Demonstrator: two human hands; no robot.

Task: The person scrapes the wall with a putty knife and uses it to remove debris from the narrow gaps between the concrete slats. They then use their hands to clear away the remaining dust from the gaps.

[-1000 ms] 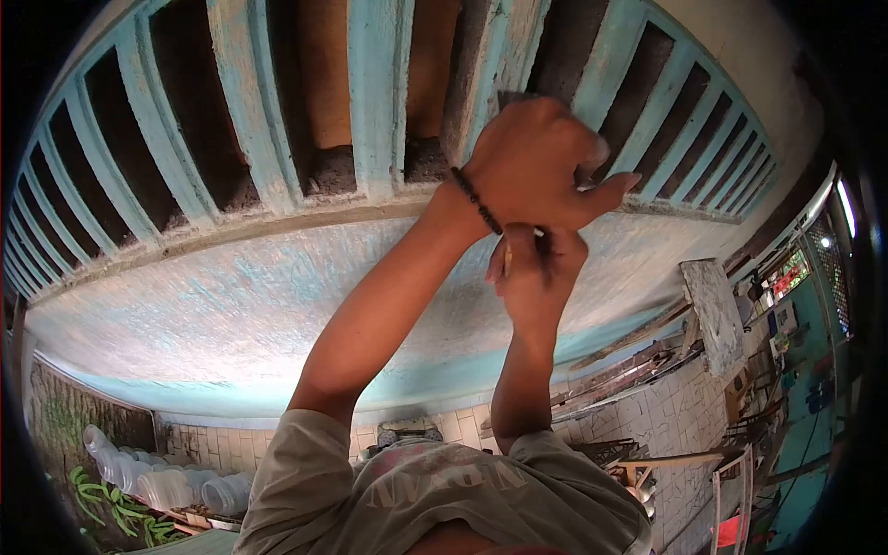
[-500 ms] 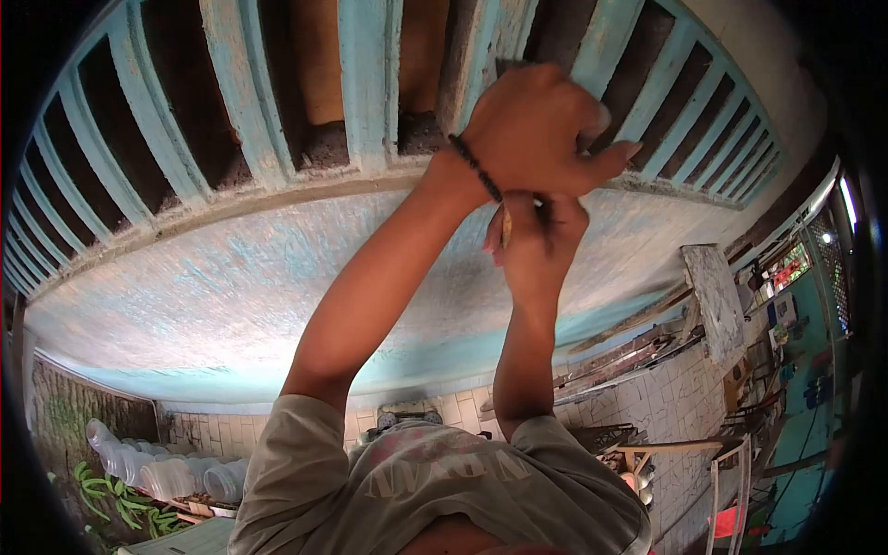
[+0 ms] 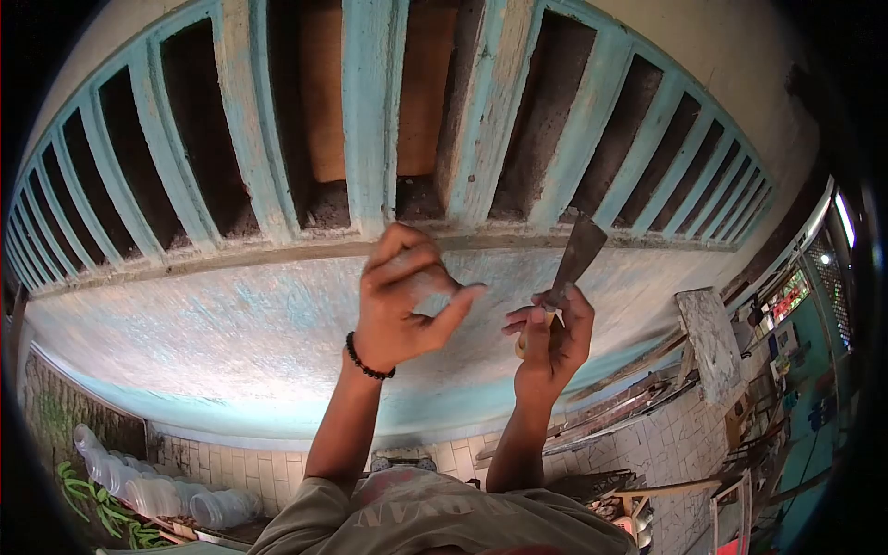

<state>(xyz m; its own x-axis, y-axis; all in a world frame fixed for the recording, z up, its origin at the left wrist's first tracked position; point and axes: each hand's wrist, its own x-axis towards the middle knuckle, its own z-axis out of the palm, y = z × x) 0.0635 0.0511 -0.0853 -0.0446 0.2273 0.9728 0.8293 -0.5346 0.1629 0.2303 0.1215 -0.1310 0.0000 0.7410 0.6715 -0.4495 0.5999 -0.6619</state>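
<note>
In the head view, the right hand (image 3: 553, 342), right of centre, grips the handle of a scraper (image 3: 575, 257), whose blade points up to the ledge under the blue slats (image 3: 370, 111). The left hand (image 3: 400, 301), at centre, wears a bracelet (image 3: 367, 363); its fingers are loosely curled and hold nothing before the pale wall (image 3: 231, 324).

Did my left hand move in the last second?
Yes. The left hand dropped down and leftward from the blue slats to below the ledge, beside the scraper.
</note>
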